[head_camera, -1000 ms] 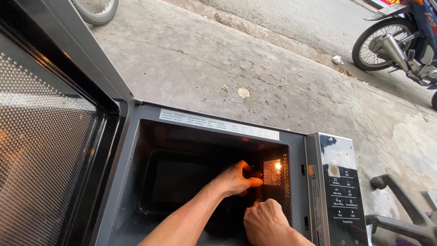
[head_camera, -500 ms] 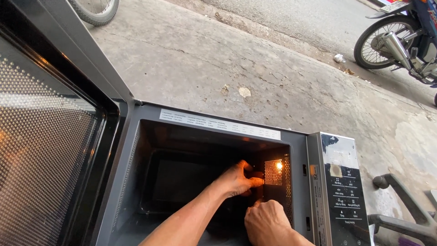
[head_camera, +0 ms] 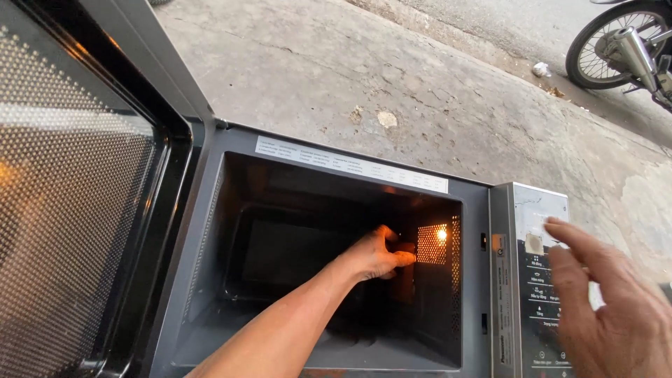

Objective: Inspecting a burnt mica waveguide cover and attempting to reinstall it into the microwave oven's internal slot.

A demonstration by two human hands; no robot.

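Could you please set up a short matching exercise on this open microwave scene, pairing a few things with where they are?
Things:
1. left hand
2. right hand
3. microwave door
4. motorbike wheel

Places:
A. swung open at the left of the view
B. on the pavement at the top right
C. inside the cavity, at the right wall beside the lit perforated panel
D. outside the oven, in front of the control panel

Pairs: 1-C, 2-D, 3-A, 4-B
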